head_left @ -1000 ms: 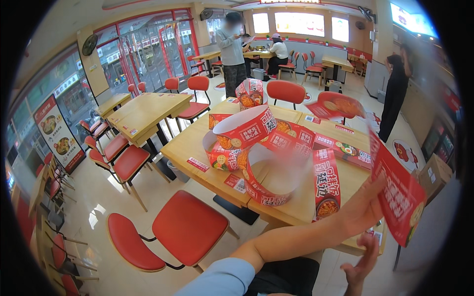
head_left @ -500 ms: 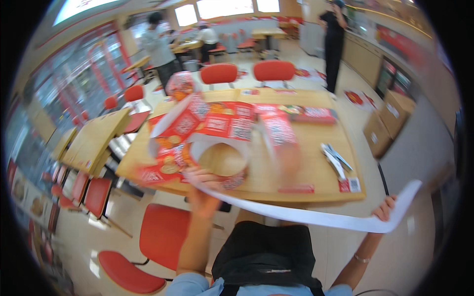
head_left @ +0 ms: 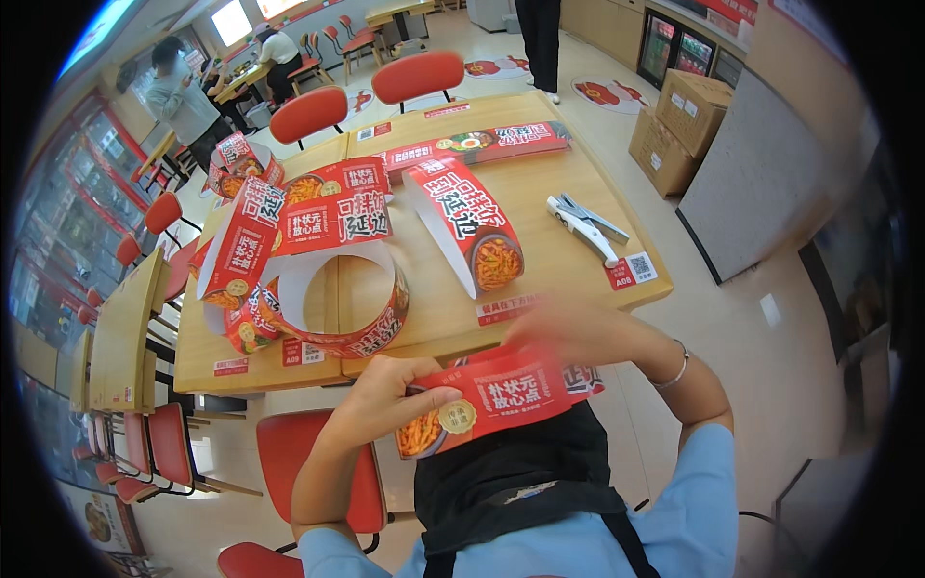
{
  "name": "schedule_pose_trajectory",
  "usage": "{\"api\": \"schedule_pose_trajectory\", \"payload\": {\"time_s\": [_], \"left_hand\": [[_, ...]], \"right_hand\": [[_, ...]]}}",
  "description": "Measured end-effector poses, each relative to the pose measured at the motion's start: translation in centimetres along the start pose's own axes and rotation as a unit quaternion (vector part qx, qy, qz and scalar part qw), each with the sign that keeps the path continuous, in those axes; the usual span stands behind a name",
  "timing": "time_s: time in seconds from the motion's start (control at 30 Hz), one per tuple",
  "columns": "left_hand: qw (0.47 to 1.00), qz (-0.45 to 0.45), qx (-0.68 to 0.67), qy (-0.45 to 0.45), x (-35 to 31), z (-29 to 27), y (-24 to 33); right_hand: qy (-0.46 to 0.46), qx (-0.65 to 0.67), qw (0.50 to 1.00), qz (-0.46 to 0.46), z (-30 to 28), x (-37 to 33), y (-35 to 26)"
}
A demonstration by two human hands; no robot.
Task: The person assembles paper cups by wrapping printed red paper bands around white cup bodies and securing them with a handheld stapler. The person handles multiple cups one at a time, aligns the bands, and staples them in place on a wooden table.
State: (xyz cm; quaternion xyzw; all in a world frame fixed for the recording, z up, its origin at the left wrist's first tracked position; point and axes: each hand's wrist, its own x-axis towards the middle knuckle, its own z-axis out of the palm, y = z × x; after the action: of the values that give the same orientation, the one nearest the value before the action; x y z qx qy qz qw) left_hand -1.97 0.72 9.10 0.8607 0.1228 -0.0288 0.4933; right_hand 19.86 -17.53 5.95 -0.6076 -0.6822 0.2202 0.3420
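Dining room: pale shiny floor point(head_left: 650, 491), red chairs point(head_left: 419, 77) about the table, other people farther off, among them one in a grey top point(head_left: 178, 101) and one seen only as dark trousers point(head_left: 540, 43).
Wooden table point(head_left: 424, 303): I have it across the middle of my feed, with printed paper pieces over its left and far parts.
Red printed band: point(head_left: 511, 390) held before the black apron point(head_left: 520, 462), at the near side of the table; another printed stretch shows at its right end, and I cannot tell whether it is the same piece.
Left hand: point(head_left: 390, 393) closed on the band's left end, thumb across the printed face.
Right hand: point(head_left: 568, 332) over the band's right part, too blurred for me to tell its grip; a bracelet point(head_left: 685, 366) circles that wrist.
Paper ring: point(head_left: 376, 332) near the table's front edge, white inside, wood showing through its middle.
Leaning band: point(head_left: 234, 255) tilted beside the ring, on its left.
Curved strip: point(head_left: 487, 236) by itself right of the ring, bowed, print upward.
Long red pieces: point(head_left: 482, 143) lying along the far side.
Tools: a white one point(head_left: 590, 236) and a grey one point(head_left: 605, 222) together at the right, near a corner label point(head_left: 631, 271); I cannot make out their kind.
Cardboard boxes: point(head_left: 689, 111) on the floor past the table's right side.
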Motion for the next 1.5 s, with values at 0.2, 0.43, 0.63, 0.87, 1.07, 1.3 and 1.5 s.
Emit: {"api": "schedule_pose_trajectory", "payload": {"time_s": [0.2,0.43,0.63,0.87,1.07,1.3,1.5], "left_hand": [[0.999,-0.023,0.028,0.014,0.0,-0.6,-2.5],[0.998,-0.018,0.045,-0.045,-0.2,-0.3,-2.4],[0.99,0.11,-0.08,-0.026,3.2,3.6,-4.0],[0.905,0.011,-0.4,0.145,3.0,7.0,-5.0],[0.912,0.038,-0.365,0.18,2.8,8.4,-5.3],[0.871,0.026,-0.468,0.147,3.1,7.9,-5.7],[0.797,0.026,-0.585,0.148,3.6,7.8,-5.6]], "right_hand": [[-0.003,0.098,0.995,0.017,1.0,1.9,1.6],[0.027,0.085,0.996,0.014,1.5,2.9,0.3],[0.032,-0.022,0.992,-0.118,2.7,4.3,-1.0],[0.436,-0.022,0.899,0.015,6.2,-1.2,0.4],[0.396,0.224,0.885,0.1,10.5,-0.6,-0.6],[0.389,0.149,0.905,0.09,10.7,0.1,0.6],[0.383,0.085,0.918,0.057,10.0,0.3,0.4]]}}
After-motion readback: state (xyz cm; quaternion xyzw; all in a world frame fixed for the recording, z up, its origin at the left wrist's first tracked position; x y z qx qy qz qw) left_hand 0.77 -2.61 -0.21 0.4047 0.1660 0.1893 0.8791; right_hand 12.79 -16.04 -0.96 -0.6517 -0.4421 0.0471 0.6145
